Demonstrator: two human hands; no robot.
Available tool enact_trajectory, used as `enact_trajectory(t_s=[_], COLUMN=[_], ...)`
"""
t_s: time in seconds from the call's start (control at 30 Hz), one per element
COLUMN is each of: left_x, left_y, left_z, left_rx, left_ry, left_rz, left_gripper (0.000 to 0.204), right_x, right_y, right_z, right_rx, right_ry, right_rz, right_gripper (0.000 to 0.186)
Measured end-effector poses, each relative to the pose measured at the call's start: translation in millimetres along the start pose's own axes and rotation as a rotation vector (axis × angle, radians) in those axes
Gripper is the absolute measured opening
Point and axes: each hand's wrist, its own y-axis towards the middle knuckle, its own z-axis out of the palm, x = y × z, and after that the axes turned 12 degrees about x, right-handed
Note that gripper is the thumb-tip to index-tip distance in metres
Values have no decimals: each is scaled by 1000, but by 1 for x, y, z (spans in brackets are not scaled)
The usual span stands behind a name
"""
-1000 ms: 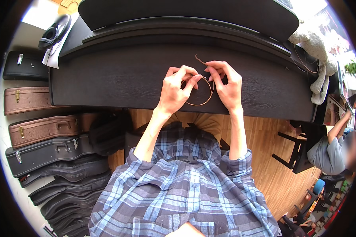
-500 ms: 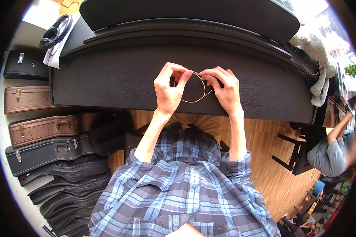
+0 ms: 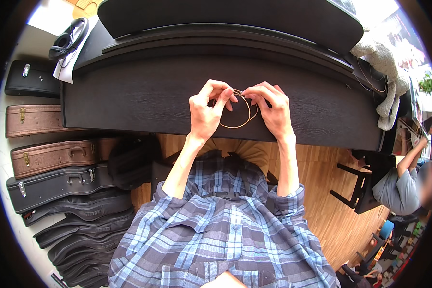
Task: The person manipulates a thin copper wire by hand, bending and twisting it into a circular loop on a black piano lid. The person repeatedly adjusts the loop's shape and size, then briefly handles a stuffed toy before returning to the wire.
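A thin bronze-coloured guitar string (image 3: pixel 235 126), coiled into loops, hangs between my two hands over a black wooden surface (image 3: pixel 144 96) that looks like a closed piano lid. My left hand (image 3: pixel 207 111) pinches the top of the coil between thumb and forefinger, its other fingers curled loosely. Just across from it, my right hand (image 3: pixel 272 110) is closed at the fingertips on the same string, near its upper right. The fingertips of both hands are close together. The string's ends are too small to make out there.
Brown and black instrument cases (image 3: pixel 53 158) line the left side. Black headphones (image 3: pixel 68 41) lie over white paper at the far left corner. A grey plush toy (image 3: pixel 391 91) drapes over the right end. At right, a person in a grey shirt (image 3: pixel 399 189) sits near a black bench (image 3: pixel 353 185).
Both hands stay nearly in place, lowered very slightly toward me. The left fingers have shifted, with more fingertips showing beside the thumb, and the coil has dropped a little.
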Motion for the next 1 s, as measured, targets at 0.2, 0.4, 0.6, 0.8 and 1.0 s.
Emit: enact_trajectory(t_s=[0.2, 0.4, 0.6, 0.8, 1.0], left_x=[0, 0, -2, -1, -2], left_y=[0, 2, 1, 1, 1], left_z=[-1, 0, 2, 2, 1], left_rx=[-19, -12, 59, 69, 66], left_ry=[-45, -104, 160, 224, 232], left_rz=[-11, -43, -72, -36, -54], left_gripper=[14, 15, 12, 12, 14], right_x=[-1, 1, 5, -3, 1], right_y=[-1, -1, -4, -3, -2], right_z=[1, 3, 6, 4, 8], right_rx=[4, -28, -72, 17, -44], right_ry=[26, 253, 387, 184, 312], right_rz=[-19, 22, 125, 18, 4], right_gripper=[15, 18, 18, 25, 29])
